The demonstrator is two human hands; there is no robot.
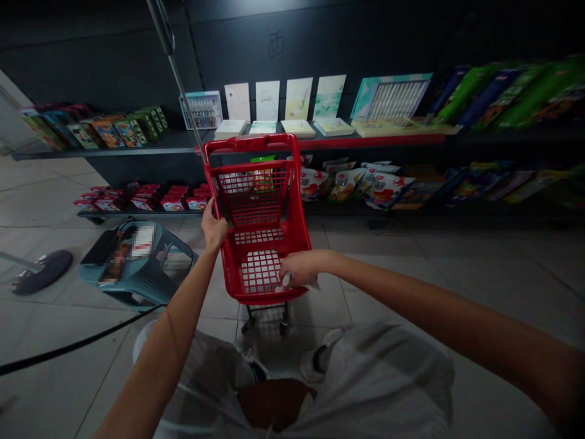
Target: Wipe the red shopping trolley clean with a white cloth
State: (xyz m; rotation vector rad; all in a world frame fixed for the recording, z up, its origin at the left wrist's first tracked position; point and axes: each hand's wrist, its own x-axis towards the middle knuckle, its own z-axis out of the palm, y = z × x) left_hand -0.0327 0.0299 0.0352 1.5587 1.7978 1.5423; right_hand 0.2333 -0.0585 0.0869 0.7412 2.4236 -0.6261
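A small red shopping cart with a plastic lattice basket stands right in front of my knees. My left hand grips the upper left side of its frame, the thumb on my side and the fingers partly hidden behind the edge. Over the near right corner of the basket is my right hand, closed around a crumpled white cloth, perhaps a tissue. Bits of the white material poke out between the fingers and below the palm, close to the basket rim. Through the basket's lattice the pale floor shows.
A blue-grey plastic stool with blurred-out items stands left of the cart. Beyond runs a shelf with boxes, white booklets and pen sets; snack bags lie below. A stand base and black cable are at left.
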